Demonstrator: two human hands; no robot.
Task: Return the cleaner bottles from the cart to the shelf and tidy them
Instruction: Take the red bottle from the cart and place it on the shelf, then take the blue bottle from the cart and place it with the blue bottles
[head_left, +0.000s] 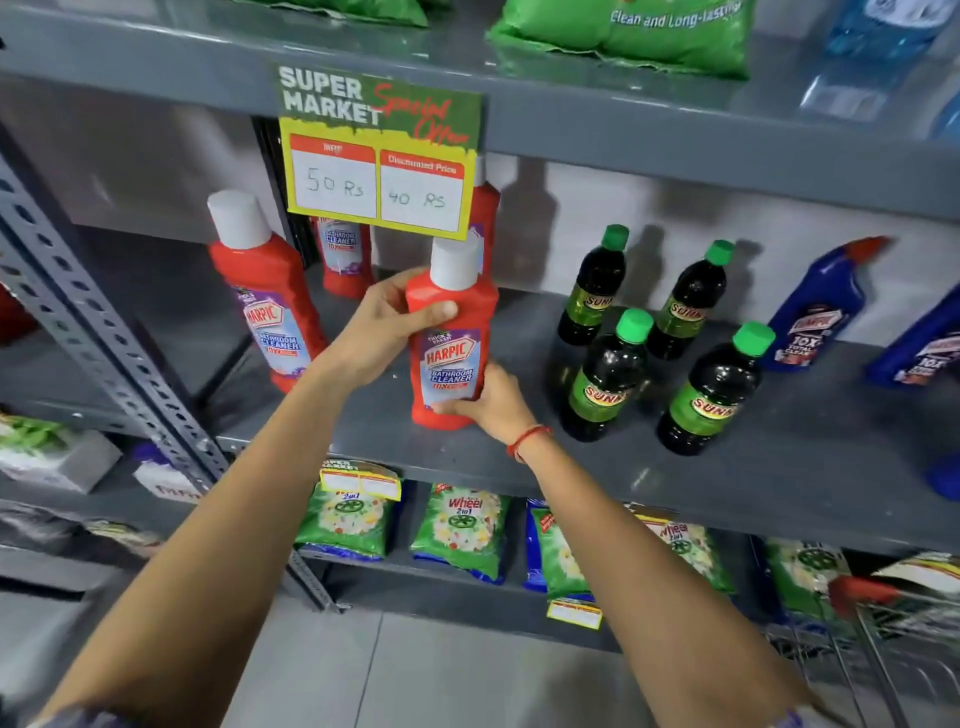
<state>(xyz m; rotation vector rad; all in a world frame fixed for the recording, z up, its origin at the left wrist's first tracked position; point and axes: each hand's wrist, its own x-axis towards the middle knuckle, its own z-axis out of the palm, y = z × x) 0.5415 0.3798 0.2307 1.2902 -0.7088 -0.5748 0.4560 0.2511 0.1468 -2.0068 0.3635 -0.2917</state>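
Both hands set a red Harpic bottle (451, 332) on a grey metal shelf (675, 483) in a supermarket aisle.

The bottle stands upright near the shelf's front edge, white cap up and long axis vertical, with its purple "Bathroom Cleaner" label facing out. The left hand (382, 332) wraps its shoulder and the right hand (491, 397) clasps its base. Another Harpic bottle (265, 291) leans left beside it, and four green-capped Sunny bottles (670, 343) stand to the right under a price card (376, 150).
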